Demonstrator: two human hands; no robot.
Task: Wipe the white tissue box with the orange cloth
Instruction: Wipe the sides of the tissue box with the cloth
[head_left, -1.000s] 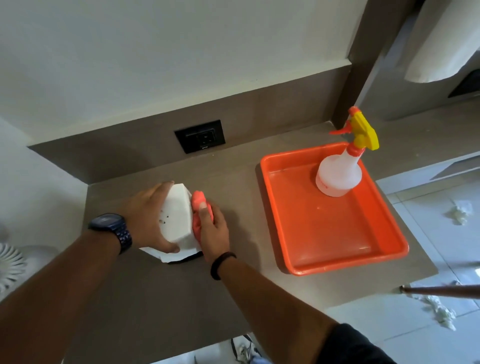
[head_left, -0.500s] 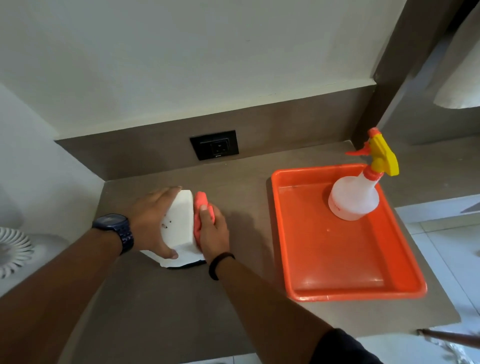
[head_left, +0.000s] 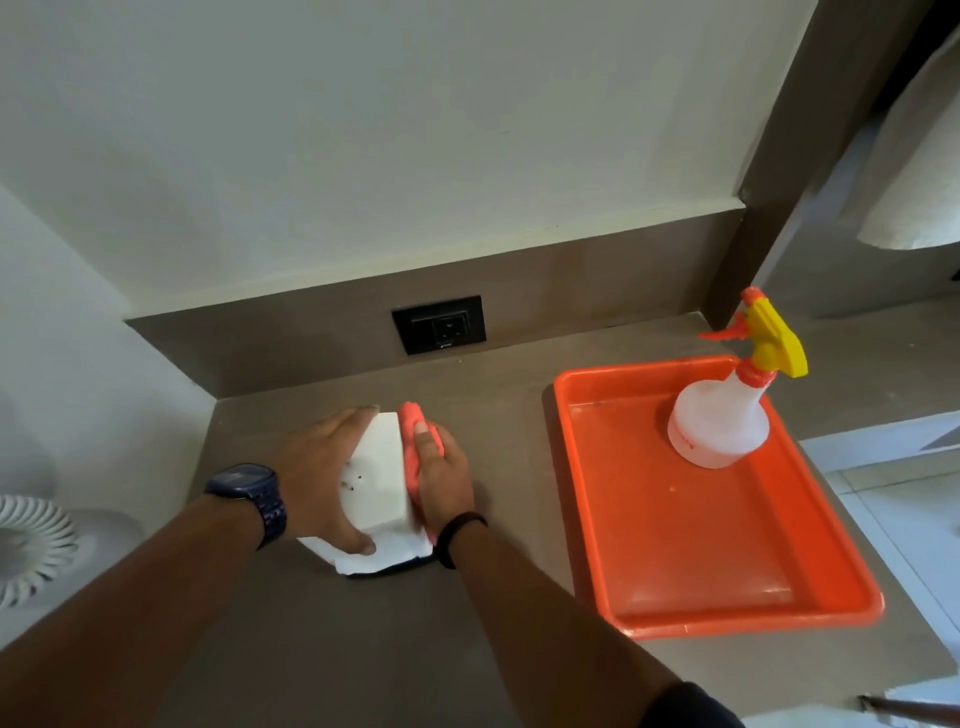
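The white tissue box stands on the brown counter, left of centre, with a few dark specks on its top. My left hand grips it from the left, thumb at the near corner. My right hand presses the orange cloth flat against the box's right side. Most of the cloth is hidden under my palm; only its far end and a strip along the box show.
An orange tray lies to the right and holds a clear spray bottle with a yellow and orange trigger. A black wall socket sits behind the box. A white ribbed object is at the far left. The counter edge drops at right.
The view has tilted up and shifted left. My right hand with the cloth has slid a little along the box's right side. My left hand keeps its hold.
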